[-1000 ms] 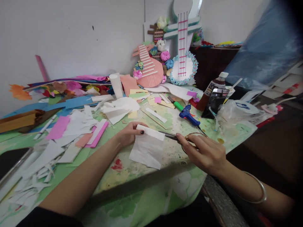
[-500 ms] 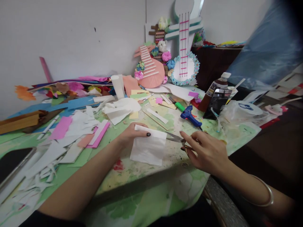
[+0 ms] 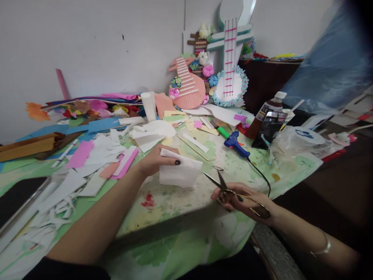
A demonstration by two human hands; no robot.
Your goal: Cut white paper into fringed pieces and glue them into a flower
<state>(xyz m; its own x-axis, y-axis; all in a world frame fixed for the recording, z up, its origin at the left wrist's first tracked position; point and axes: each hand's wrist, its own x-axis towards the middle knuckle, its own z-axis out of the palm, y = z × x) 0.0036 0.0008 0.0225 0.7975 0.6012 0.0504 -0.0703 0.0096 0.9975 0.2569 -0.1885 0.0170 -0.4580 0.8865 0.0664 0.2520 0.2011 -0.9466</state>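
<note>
My left hand [image 3: 157, 159] pinches a white sheet of thin paper [image 3: 181, 174] by its upper left edge, thumb on top, and the sheet hangs over the table front. In my right hand [image 3: 244, 198] lies a pair of scissors [image 3: 223, 186] with gold handles. Their blades are spread apart and point up and left, a short way right of the paper, not touching it. One handle loop rests back along my palm toward the wrist. Behind the scissors lies a blue and green glue gun [image 3: 234, 144] with a black cord.
Paper scraps [image 3: 101, 151] cover the table's left side, near a phone [image 3: 20, 198]. A white paper roll [image 3: 149, 105] stands behind. At the right are a brown bottle [image 3: 266, 111], a dark phone [image 3: 269, 130] and a plastic bag [image 3: 303, 146]. Paper instruments [image 3: 190, 89] lean at the wall.
The scissors have come away from the paper's edge and turned in my right hand, which has lowered and rolled palm up. The paper's lower edge has lifted. The view has shifted slightly.
</note>
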